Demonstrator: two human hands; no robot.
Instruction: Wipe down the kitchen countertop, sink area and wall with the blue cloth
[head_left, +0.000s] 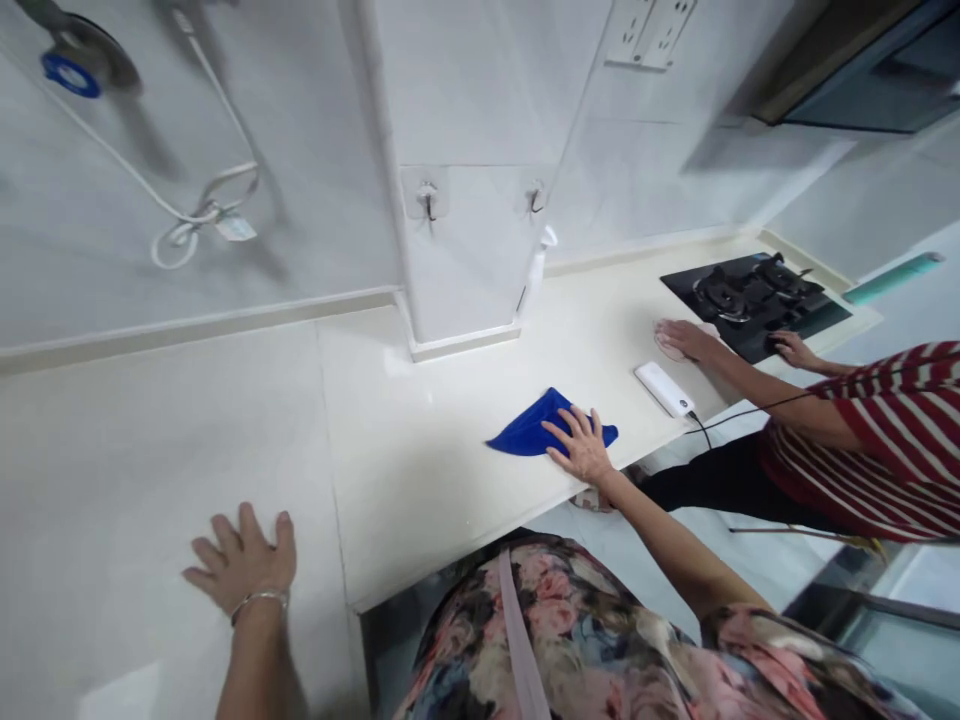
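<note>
My right hand [581, 445] lies on a folded blue cloth [525, 428] near the counter's front edge. Its fingers are spread and press the cloth from above without wrapping round it. On the left part of the pale counter [405, 470], my left hand [251, 565] rests palm down, fingers spread, holding nothing. A bracelet [259, 600] circles the left wrist. The underside of each hand is hidden.
To the right, a person in a striped shirt [892, 430] has one hand on a pale cloth [664, 340] beside the black gas hob [802, 315]. A white power bank [664, 388] with a cable lies between us. Behind stand a wall pillar [465, 260] and a white spray bottle [534, 275].
</note>
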